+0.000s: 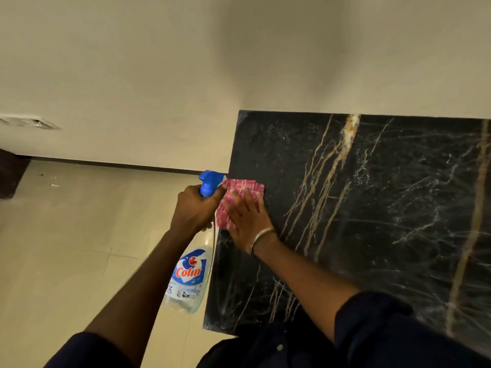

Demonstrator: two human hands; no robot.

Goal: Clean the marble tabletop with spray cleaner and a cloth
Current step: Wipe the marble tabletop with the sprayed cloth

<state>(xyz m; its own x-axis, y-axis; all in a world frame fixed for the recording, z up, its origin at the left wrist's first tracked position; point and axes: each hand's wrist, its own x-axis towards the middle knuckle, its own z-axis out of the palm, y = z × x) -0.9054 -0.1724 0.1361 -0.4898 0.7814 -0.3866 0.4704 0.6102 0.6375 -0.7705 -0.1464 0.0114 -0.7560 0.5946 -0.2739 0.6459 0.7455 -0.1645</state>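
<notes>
Marble tabletop (pixel 372 208): black slab with gold and white veining, fills right half of head view; its left edge runs beside a pale tiled floor (pixel 66 248), far edge against a cream wall (pixel 186 75).

Cloth (pixel 233 200): pink, folded, lying flat on tabletop at the left edge, far portion. Right hand (pixel 247 216) lies palm-down on cloth, fingers straight and spread, flat rather than gripping. Silver bangle (pixel 261 236) on right wrist.

Spray bottle (pixel 190 277): clear body, blue-and-red "Colin" label, blue trigger head (pixel 211 181). Left hand (pixel 195 208) closed around the neck just below trigger head; bottle body hangs toward the camera over the floor, just off the tabletop's left edge. Nozzle sits beside the cloth's left border; contact cannot be determined.

Dark sleeves (pixel 385 328) on both arms.
</notes>
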